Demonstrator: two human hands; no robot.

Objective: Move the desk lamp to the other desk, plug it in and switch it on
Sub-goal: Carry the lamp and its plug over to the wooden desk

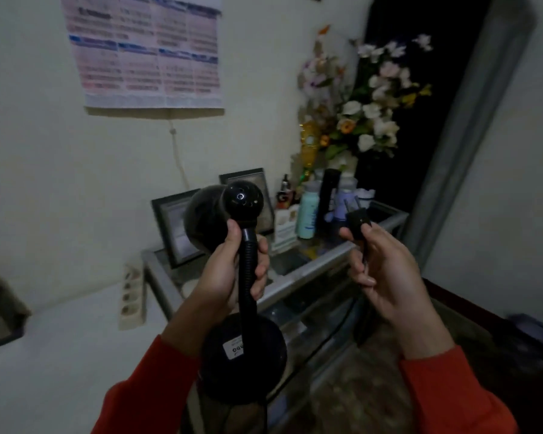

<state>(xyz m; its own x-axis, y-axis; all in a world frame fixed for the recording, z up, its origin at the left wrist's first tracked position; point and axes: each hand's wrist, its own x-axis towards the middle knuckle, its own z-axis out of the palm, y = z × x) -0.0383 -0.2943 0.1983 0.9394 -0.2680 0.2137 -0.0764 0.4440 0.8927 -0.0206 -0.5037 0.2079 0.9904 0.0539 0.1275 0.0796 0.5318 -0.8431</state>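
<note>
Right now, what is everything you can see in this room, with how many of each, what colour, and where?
desk lamp: one, black, held up in mid-air, centre.
plug: one, black, two prongs up, right of the lamp.
power strip: one, cream, standing against the wall, left.
glass desk: one, metal-framed, behind the lamp.
picture frames: two, dark, leaning on the wall at the desk's back.
bottles: several, one pale teal, on the desk.
flowers: one bunch, white, pink and yellow, desk's right end.
calendar: one, pink and blue, on the wall, top.
left hand: fingers around the lamp's neck.
right hand: fingers holding the plug.
</note>
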